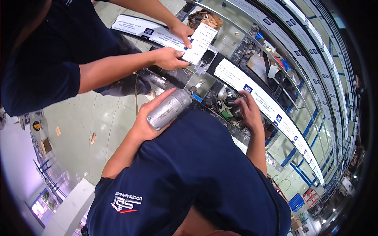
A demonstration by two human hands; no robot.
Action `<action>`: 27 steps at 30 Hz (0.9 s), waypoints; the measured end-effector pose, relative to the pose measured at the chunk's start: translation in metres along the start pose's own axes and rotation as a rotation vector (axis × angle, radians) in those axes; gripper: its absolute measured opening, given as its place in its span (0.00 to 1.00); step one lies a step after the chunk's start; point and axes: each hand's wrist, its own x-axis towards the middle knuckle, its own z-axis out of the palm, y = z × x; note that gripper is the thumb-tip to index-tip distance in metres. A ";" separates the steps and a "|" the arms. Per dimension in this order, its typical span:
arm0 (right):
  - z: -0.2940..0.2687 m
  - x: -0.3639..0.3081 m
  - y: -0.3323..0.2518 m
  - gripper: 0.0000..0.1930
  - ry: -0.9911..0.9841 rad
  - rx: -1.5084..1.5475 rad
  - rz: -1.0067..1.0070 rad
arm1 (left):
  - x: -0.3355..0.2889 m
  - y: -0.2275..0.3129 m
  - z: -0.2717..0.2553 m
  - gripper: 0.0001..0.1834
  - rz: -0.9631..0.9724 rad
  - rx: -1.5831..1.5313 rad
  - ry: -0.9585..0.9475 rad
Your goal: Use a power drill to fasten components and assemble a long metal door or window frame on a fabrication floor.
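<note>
My left hand (145,125) is wrapped round a scuffed silver cylindrical power tool (168,111). The tool's narrow nose points up and right, toward a metal bracket (201,67) at the joint of two profiles. My right hand (252,112) hangs over an open bin of small parts (228,112) on the bench, just short of a long profile (256,92) covered in white printed film. Its fingers are bent in together; what they pinch, if anything, is too small to make out. A green piece and dark round parts lie in the bin.
At the upper left a co-worker's two hands (173,57) hold a short white film-covered profile (201,42) against a curved one (139,29). More long profiles (315,59) lie on blue racks at the right. A tray of tools (260,65) sits beyond the long profile.
</note>
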 end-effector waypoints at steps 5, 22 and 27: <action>0.010 0.061 0.004 0.14 0.045 0.250 -0.168 | -0.014 -0.004 0.019 0.44 0.020 0.000 0.069; -0.080 -0.007 0.133 0.20 -0.313 -0.674 0.383 | 0.008 -0.042 0.002 0.45 0.140 -0.220 0.083; -0.053 -0.016 0.101 0.13 -0.346 -0.510 0.432 | 0.016 -0.047 -0.013 0.45 0.131 -0.229 0.043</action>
